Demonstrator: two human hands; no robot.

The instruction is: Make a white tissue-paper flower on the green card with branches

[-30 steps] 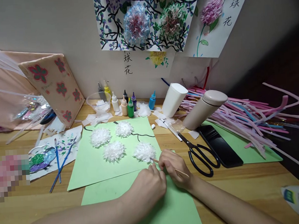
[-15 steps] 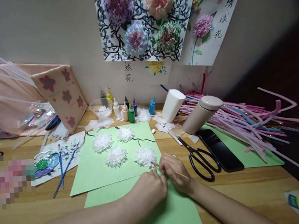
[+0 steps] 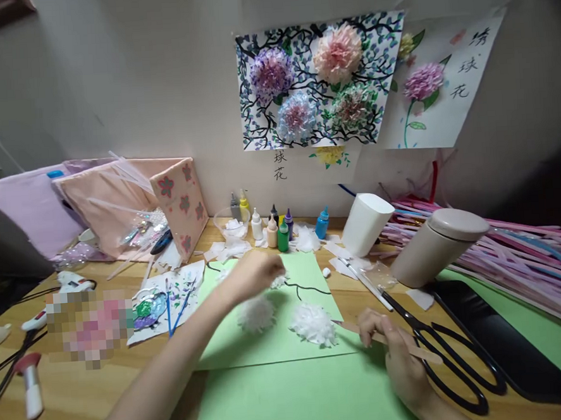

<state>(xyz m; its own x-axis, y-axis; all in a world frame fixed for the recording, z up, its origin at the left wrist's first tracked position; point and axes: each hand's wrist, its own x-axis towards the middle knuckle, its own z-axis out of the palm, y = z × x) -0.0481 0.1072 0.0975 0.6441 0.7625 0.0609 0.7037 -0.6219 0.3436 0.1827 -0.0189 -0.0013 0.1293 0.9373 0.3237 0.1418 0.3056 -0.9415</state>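
Note:
My right hand (image 3: pixel 393 349) is closed around a thin flat wooden stick (image 3: pixel 425 354). The stick's tip points left, close beside a white paper flower (image 3: pixel 313 324) on the light green sheet (image 3: pixel 331 299). My left hand (image 3: pixel 260 274) is raised over the sheet's far part, its fingers curled downward. Whatever those fingers may hold is hidden. Beneath my left forearm lies a second white flower (image 3: pixel 256 315); more white flowers behind the hand are largely covered. Dark branch lines (image 3: pixel 309 288) run across the sheet. Another green sheet (image 3: pixel 292 396) lies nearer to me.
Small paint bottles (image 3: pixel 283 235), white paper scraps (image 3: pixel 307 239) and a clear bowl (image 3: pixel 232 224) stand along the wall. Black scissors (image 3: pixel 453 354), a phone (image 3: pixel 502 342) and a capped tumbler (image 3: pixel 439 244) lie or stand right. A paint palette (image 3: pixel 148 307) and brushes (image 3: pixel 169 308) are left.
My left hand has left the near flower and moved away from me, over the far flowers. My right hand has drawn back to the right with the stick. The view has shifted left and up.

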